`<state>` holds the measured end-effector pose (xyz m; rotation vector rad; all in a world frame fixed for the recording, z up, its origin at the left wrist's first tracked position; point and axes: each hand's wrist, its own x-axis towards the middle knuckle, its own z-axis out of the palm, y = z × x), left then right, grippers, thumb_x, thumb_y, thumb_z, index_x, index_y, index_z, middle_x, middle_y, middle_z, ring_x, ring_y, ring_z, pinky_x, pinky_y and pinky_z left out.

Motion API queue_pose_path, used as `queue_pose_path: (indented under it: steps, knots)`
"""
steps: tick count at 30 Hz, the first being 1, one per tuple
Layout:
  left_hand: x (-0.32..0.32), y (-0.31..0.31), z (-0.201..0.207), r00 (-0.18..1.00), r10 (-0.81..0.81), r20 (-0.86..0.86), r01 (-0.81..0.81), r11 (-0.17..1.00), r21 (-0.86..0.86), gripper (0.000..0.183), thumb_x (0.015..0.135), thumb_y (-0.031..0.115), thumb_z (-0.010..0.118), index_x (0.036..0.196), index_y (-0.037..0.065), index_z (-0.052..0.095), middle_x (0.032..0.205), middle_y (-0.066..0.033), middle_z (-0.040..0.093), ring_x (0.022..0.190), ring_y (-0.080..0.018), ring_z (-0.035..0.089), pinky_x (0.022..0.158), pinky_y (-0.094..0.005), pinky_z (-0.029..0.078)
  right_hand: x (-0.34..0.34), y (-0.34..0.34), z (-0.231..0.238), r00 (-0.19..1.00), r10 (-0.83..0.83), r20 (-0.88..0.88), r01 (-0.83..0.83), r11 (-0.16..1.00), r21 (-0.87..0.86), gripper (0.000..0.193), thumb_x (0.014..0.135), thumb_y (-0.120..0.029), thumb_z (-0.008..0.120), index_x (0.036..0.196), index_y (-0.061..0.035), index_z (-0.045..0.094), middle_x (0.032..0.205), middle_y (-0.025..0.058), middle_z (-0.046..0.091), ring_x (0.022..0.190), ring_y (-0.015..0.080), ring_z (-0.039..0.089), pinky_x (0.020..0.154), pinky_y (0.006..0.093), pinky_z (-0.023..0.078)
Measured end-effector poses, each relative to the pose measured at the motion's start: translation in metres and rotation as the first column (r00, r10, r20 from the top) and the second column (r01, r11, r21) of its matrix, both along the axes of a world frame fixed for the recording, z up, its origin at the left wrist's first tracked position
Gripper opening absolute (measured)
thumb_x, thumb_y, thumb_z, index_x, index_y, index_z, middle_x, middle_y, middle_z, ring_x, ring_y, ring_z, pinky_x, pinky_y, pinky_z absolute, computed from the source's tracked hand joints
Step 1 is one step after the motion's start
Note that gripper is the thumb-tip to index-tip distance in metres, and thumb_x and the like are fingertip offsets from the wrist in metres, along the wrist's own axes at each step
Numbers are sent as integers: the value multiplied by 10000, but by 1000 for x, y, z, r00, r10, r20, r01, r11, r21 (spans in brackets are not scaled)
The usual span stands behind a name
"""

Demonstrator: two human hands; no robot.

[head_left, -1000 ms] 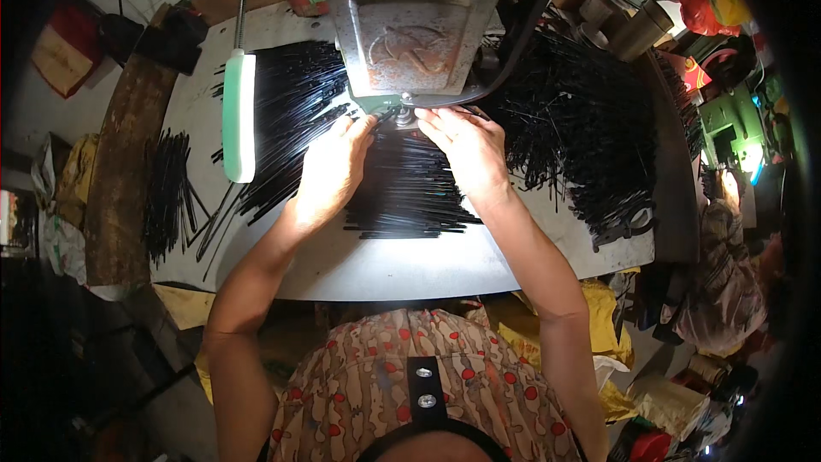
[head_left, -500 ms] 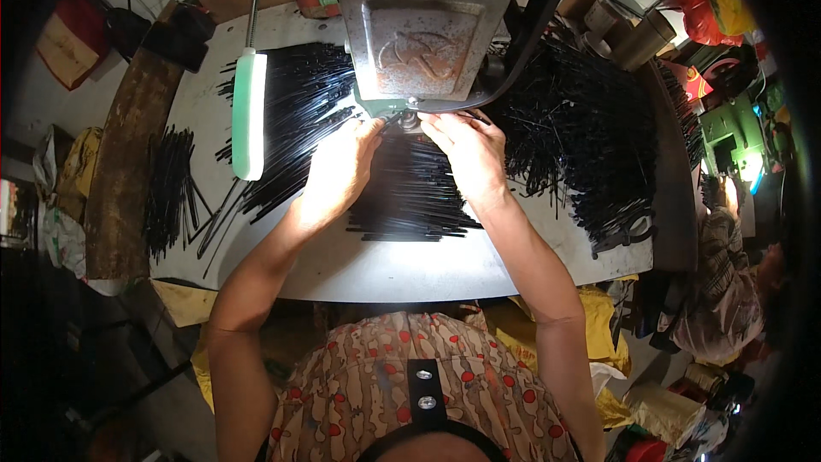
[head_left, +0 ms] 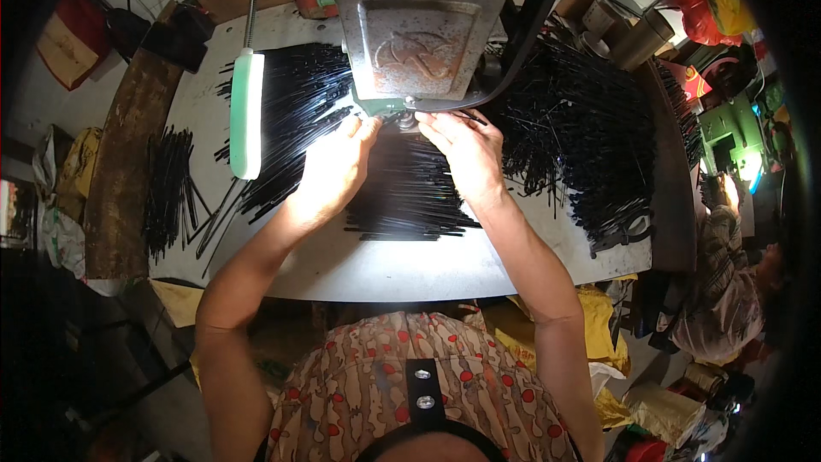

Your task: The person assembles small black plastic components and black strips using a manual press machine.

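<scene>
Both my hands are raised to the small working head of a bench machine [head_left: 416, 47], whose grey, rusty front plate carries an umbrella relief. Just left of the working point, my left hand [head_left: 339, 162] has its fingers pinched together; glare and the fingers hide what is between them. On the other side my right hand [head_left: 469, 152] pinches a thin black rod, part of which shows along its fingertips. Under and between the hands lies a bundle of thin black rods [head_left: 409, 197], with a wide heap of black rods [head_left: 295, 111] at left.
More black rods [head_left: 590, 137] pile up on the right of the white table [head_left: 385, 278]. A lit lamp [head_left: 246, 115] hangs at left on a flexible neck. Wooden boards [head_left: 128, 171] edge the table. At far right a person [head_left: 723, 291] works at a green machine [head_left: 727, 141].
My left hand has shifted slightly left, away from the working point, and its elbow has swung outward. My right hand stays nearly in place, with the black rod now showing more plainly.
</scene>
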<state>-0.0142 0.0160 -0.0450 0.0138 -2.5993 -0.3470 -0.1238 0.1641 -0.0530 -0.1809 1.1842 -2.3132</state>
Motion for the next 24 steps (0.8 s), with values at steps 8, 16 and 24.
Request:
queue_pose_path:
  steps: [8, 16, 24]
  knots:
    - [9, -31, 19, 986, -168, -19, 169, 979, 113, 130, 815, 122, 553, 872, 6, 569, 638, -121, 552, 515, -218, 548, 449, -292, 418, -11, 17, 11, 996, 63, 63, -69, 991, 111, 91, 780, -13, 560, 819, 65, 535, 832, 164, 601, 774, 241, 626, 703, 310, 531]
    - [34, 11, 26, 794, -454, 404, -360, 183, 915, 199, 868, 200, 512, 764, 31, 512, 633, -49, 541, 447, -92, 488, 386, -211, 383, 9, 14, 15, 827, 560, -55, -501, 778, 380, 121, 769, -93, 627, 789, 14, 575, 704, 66, 589, 546, 69, 538, 491, 190, 456]
    - [27, 27, 13, 996, -74, 50, 46, 902, 430, 248, 750, 44, 622, 967, -22, 521, 911, -132, 544, 775, -220, 553, 686, -311, 447, -3, 16, 16, 874, 483, 48, -479, 843, 245, 192, 799, -132, 600, 862, 46, 569, 762, 113, 595, 648, 176, 610, 576, 272, 517]
